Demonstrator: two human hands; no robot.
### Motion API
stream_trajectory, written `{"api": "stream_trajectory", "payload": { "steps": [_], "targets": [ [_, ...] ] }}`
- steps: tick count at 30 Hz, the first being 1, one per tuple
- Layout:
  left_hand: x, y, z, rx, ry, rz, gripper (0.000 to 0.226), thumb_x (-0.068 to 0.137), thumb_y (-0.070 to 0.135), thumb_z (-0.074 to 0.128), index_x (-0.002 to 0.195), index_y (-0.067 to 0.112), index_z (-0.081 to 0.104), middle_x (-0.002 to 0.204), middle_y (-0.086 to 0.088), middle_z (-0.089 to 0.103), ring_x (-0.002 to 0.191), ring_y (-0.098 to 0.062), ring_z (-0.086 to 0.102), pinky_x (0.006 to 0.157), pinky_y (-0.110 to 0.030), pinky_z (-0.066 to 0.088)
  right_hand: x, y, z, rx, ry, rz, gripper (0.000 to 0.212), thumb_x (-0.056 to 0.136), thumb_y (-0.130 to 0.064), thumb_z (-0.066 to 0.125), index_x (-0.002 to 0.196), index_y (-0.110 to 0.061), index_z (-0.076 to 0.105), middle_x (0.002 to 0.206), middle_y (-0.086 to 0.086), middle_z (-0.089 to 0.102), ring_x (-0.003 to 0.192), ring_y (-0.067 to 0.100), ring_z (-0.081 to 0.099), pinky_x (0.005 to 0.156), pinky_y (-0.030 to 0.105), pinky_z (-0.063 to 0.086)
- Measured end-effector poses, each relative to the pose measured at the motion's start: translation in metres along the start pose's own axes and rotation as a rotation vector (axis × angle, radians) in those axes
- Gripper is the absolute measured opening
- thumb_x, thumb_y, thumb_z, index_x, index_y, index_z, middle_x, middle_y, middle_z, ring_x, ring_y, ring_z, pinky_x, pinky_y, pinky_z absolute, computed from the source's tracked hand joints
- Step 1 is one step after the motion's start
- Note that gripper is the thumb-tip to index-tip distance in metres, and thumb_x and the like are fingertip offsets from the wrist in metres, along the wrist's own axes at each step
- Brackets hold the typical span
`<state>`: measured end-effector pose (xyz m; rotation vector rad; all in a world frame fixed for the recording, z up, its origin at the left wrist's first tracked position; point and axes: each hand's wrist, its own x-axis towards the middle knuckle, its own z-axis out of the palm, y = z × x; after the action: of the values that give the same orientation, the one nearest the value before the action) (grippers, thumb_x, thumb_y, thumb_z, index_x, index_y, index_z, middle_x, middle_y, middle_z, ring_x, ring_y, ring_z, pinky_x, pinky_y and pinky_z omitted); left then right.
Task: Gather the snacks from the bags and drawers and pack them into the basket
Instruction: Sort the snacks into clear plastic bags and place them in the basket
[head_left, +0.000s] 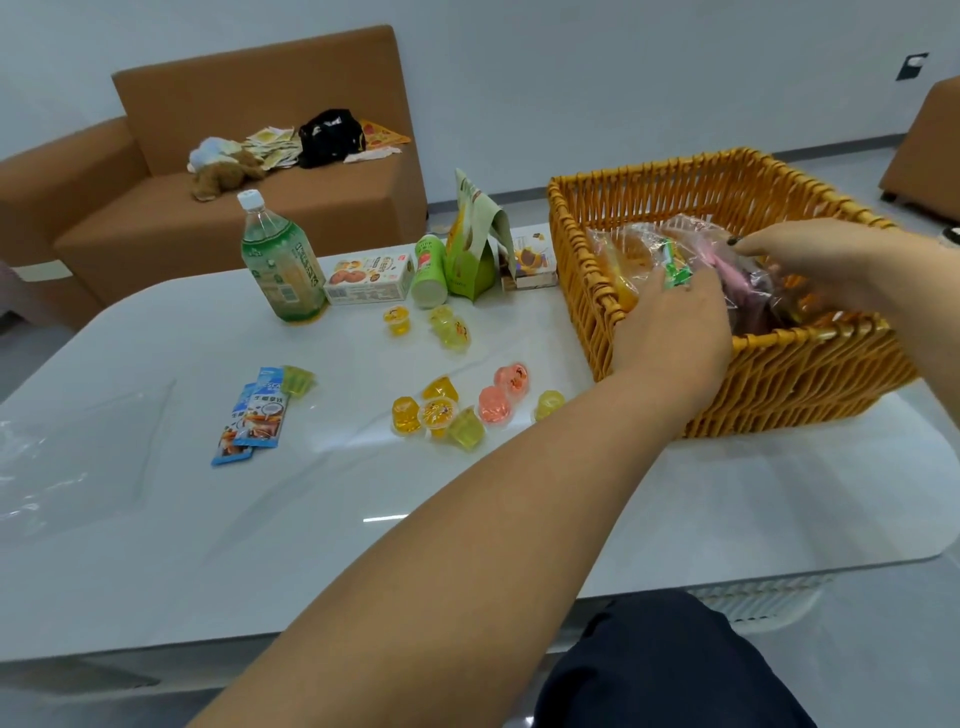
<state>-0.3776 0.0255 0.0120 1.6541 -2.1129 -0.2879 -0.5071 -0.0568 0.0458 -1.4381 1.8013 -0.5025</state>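
Both hands reach into the wicker basket (769, 384) at right of frame: left hand (675, 322) and right hand (826, 260) grip clear snack bags (727, 260). Jelly cups (447, 410) and blue sachets (254, 415) dot the table (260, 545) centre-left; bottle (278, 260) and boxes (366, 278) stand farther back.

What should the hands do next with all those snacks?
Probably let go of the clear bags inside the basket, since both the left hand and right hand already have them in it. Then reach for the jelly cups lying on the table.
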Motion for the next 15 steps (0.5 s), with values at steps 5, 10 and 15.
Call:
{"api": "stream_trajectory", "payload": {
  "steps": [5,10,15],
  "targets": [
    [-0.005,-0.006,-0.015,-0.199,-0.048,0.085,0.041,0.101,0.007,0.042,0.139,0.019,0.049,0.158,-0.015,0.026,0.148,-0.032,0.017,0.112,-0.051,0.030,-0.025,-0.007,0.001,-0.077,0.164,-0.273,0.035,0.098,-0.023,0.050,0.131,-0.014,0.055,0.132,0.009,0.054,0.106,0.025,0.053,0.084,0.038,0.047],
    [-0.036,-0.029,-0.049,-0.245,0.010,0.022,0.041,0.104,0.013,0.037,0.144,0.018,0.046,0.160,-0.014,0.024,0.151,-0.027,0.007,0.120,-0.048,0.015,-0.059,-0.020,0.025,-0.061,0.244,-0.486,0.033,0.094,-0.020,0.054,0.127,-0.017,0.056,0.116,0.001,0.059,0.105,0.021,0.055,0.083,0.036,0.047],
    [-0.113,-0.087,-0.080,-0.312,0.052,-0.176,0.042,0.105,0.022,0.038,0.147,0.025,0.041,0.161,-0.007,0.024,0.148,-0.020,0.021,0.116,-0.034,0.021,-0.104,-0.040,0.074,0.230,0.336,-0.661,0.027,0.094,-0.014,0.054,0.120,-0.021,0.060,0.111,-0.006,0.062,0.098,0.005,0.058,0.075,0.019,0.045]
  ]
}}
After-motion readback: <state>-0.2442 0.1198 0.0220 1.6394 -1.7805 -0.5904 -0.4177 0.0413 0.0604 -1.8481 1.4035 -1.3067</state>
